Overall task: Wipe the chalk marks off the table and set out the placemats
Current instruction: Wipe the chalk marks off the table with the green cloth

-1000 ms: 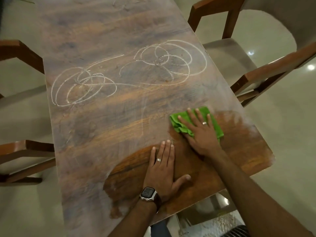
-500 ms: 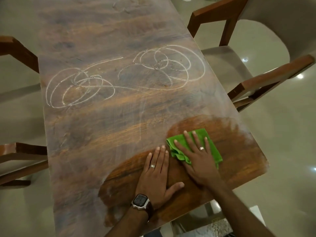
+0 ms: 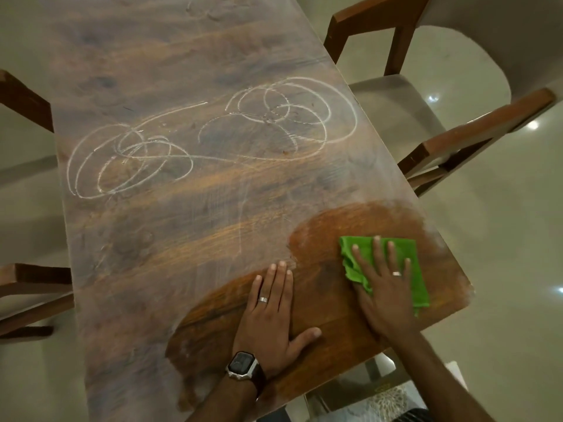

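A long dark wooden table (image 3: 182, 239) fills the view. White chalk loops (image 3: 213, 138) run across its middle, and a hazy chalk film covers most of the top. Near the front right corner a darker brown wiped patch (image 3: 329, 300) shows. My right hand (image 3: 387, 287) presses flat, fingers spread, on a crumpled green cloth (image 3: 417, 269) inside that patch. My left hand (image 3: 271, 318), with a ring and a wristwatch, rests flat on the table to the left of the cloth, holding nothing. No placemats are in view.
A wooden armchair (image 3: 487, 126) with a pale seat stands close to the table's right side. Parts of other chairs (image 3: 33, 287) stick out at the left edge. Pale glossy floor surrounds the table. Something patterned (image 3: 387, 400) lies below the front edge.
My right hand has slid the green cloth to the right, away from my left hand and toward the table's right edge. My left hand has stayed in place.
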